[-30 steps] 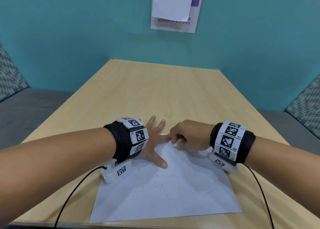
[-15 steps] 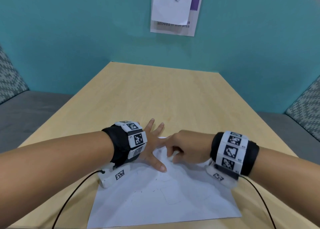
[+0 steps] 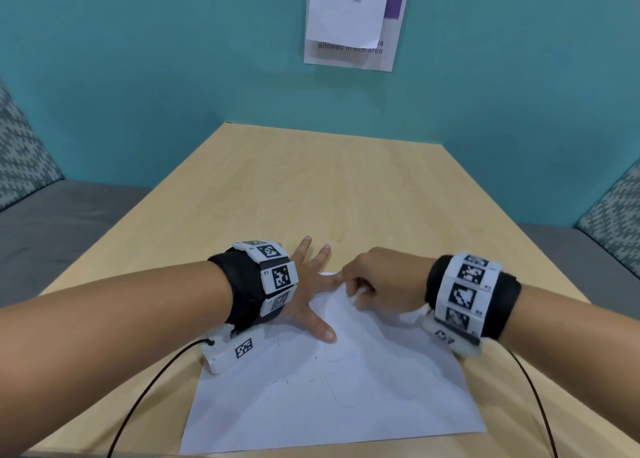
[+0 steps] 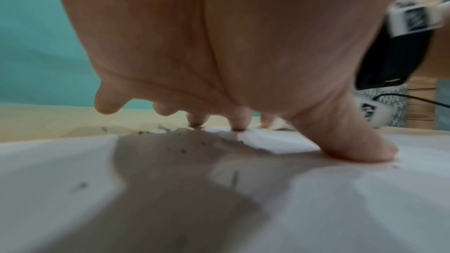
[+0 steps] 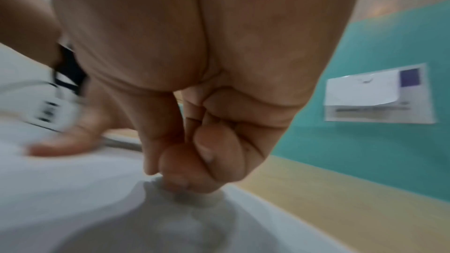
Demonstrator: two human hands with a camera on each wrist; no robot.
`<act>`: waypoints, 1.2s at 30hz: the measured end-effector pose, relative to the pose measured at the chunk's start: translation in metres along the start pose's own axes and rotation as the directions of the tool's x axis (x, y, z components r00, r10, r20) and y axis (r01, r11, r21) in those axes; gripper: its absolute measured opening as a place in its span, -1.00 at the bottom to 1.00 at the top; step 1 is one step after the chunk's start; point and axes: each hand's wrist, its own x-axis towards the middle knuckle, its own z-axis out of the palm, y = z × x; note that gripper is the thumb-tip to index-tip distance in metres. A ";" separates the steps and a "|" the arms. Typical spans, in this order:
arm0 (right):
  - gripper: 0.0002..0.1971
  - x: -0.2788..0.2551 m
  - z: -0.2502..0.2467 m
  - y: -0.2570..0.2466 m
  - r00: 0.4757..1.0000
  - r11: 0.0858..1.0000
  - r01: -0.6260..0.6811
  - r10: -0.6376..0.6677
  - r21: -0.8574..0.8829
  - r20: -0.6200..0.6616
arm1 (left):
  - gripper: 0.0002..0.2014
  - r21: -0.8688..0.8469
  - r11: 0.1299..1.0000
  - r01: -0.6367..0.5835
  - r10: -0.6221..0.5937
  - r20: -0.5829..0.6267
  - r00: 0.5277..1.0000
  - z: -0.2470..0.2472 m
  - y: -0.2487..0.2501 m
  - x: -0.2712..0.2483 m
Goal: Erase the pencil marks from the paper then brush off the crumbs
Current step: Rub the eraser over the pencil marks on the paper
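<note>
A white paper (image 3: pixel 346 405) lies on the wooden table (image 3: pixel 311 198) near its front edge. It bears faint pencil outlines (image 3: pixel 346 395) and small dark crumbs (image 3: pixel 277 383). My left hand (image 3: pixel 311 284) is spread flat, fingers straight, pressing the paper's top left corner. In the left wrist view its thumb (image 4: pixel 353 141) presses the paper (image 4: pixel 365 209), and crumbs (image 4: pixel 182 150) lie under the palm. My right hand (image 3: pixel 381 281) is curled, pinching a small white eraser (image 3: pixel 358 293) against the paper near its top edge. The eraser is mostly hidden by the fingers (image 5: pixel 170 170).
Black cables (image 3: pixel 145 395) run from both wrist units over the table's front edge. A notice (image 3: pixel 353 21) hangs on the teal wall. Grey benches with patterned cushions (image 3: pixel 20 160) flank the table. Bare tabletop stretches beyond the paper.
My right hand has shifted a little back and forth with the eraser near the paper's top edge. The left hand has stayed spread on the paper.
</note>
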 end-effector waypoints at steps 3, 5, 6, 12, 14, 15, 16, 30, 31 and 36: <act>-0.94 -0.005 0.006 -0.011 0.996 0.996 0.079 -0.080 0.028 0.038 | 0.05 -0.024 0.999 -0.022 0.022 -0.001 1.000 0.000 0.000 0.000; -0.89 0.000 -0.004 0.007 0.999 0.999 -0.034 0.035 0.009 -0.014 | 0.10 0.003 1.000 0.005 -0.005 0.005 1.000 0.001 0.000 0.001; -0.89 0.001 -0.007 0.014 0.996 0.997 -0.079 0.079 0.000 -0.039 | 0.12 0.011 1.000 0.018 -0.018 0.005 1.000 0.001 0.000 0.002; -0.91 -0.009 0.008 -0.008 0.998 0.998 0.067 -0.067 0.014 0.001 | 0.09 -0.016 1.000 -0.015 0.015 -0.009 1.000 0.001 -0.001 0.001; -0.95 -0.006 0.001 0.009 0.999 0.999 -0.026 0.027 0.019 -0.038 | 0.12 0.012 1.000 0.010 -0.010 0.008 1.000 0.001 0.000 0.002; -0.94 -0.005 -0.003 0.017 0.995 0.997 -0.076 0.077 0.028 -0.057 | 0.13 0.020 1.000 0.022 -0.023 0.017 1.000 0.000 0.000 0.002; -0.95 -0.004 -0.004 0.023 0.992 0.994 -0.103 0.105 0.028 -0.065 | 0.13 0.029 0.999 0.028 -0.029 0.020 0.999 0.000 0.000 0.002; -0.90 -0.008 0.004 0.001 0.999 0.999 0.028 -0.029 0.039 0.024 | -0.06 0.043 0.999 -0.015 0.014 0.024 1.000 -0.010 0.021 0.005; -0.91 -0.007 -0.002 0.008 1.000 1.000 -0.012 0.012 0.028 0.001 | -0.02 0.038 0.999 -0.009 0.009 0.019 1.000 -0.008 0.021 0.006; -0.95 -0.010 0.008 -0.008 0.998 0.997 0.052 -0.055 0.064 0.040 | -0.10 0.030 0.999 -0.014 0.013 0.022 1.000 -0.010 0.022 0.003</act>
